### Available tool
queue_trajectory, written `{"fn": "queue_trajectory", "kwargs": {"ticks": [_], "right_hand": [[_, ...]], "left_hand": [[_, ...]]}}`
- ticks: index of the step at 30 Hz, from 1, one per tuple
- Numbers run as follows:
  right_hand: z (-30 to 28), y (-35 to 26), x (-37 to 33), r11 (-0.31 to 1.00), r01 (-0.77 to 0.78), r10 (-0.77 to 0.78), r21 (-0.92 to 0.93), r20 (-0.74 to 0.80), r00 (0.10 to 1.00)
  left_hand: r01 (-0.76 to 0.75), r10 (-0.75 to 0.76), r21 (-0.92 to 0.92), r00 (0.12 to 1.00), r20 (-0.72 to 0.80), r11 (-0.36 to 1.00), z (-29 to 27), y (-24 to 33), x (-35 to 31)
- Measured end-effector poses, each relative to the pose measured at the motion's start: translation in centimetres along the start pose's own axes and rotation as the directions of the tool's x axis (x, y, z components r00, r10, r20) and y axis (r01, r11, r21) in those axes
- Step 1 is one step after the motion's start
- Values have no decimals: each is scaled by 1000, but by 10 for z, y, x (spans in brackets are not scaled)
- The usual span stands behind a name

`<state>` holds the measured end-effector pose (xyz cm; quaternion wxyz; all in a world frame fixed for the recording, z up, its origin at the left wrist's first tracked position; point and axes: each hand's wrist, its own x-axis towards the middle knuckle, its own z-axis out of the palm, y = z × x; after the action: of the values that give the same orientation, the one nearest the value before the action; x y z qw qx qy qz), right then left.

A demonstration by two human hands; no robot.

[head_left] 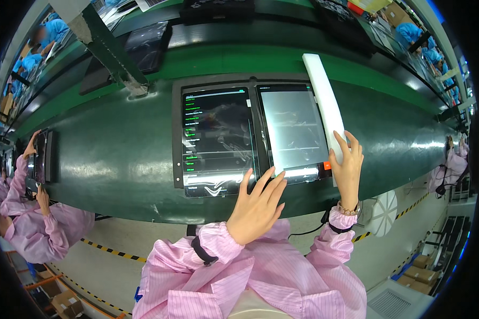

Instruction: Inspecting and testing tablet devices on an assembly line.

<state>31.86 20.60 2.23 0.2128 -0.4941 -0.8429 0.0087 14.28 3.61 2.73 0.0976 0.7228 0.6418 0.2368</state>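
Note:
Two tablets lie side by side in a dark tray on a green-topped bench. On the left tablet, a black screen carries a list of white and green lines. The right tablet displays a pale grey screen with an orange patch at its lower right. My left hand is open, fingers spread over the lower edges between the two tablets. My right hand is open too, its fingers at the lower part of a long white bar beside the right tablet. Whether the fingertips press down, I cannot tell.
A painted metal post stands on the bench at the far left. Behind runs a dark conveyor with a dark panel beside it. At left, a co-worker in pink handles a dark device. A round white stool stands right.

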Motion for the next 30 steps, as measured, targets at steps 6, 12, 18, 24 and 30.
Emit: {"fn": "queue_trajectory", "kwargs": {"ticks": [6, 12, 18, 24, 30], "right_hand": [[-1, 1, 0, 1000, 2, -2, -1, -9, 1000], [1, 0, -1, 1000, -18, 18, 1, 12, 1000], [3, 5, -2, 995, -49, 52, 90, -37, 998], [14, 38, -10, 994, -107, 107, -9, -34, 994], [7, 20, -5, 997, -79, 79, -13, 42, 996]], "left_hand": [[21, -20, -29, 999, 37, 999, 1, 1, 0], [27, -27, -12, 998, 60, 1000, 2, -1, -2], [48, -48, -13, 997, 64, 999, -5, -4, -5], [205, -203, -66, 978, 38, 977, -42, -32, -18], [344, -318, 129, 930, -183, 930, -86, -99, -25]]}}
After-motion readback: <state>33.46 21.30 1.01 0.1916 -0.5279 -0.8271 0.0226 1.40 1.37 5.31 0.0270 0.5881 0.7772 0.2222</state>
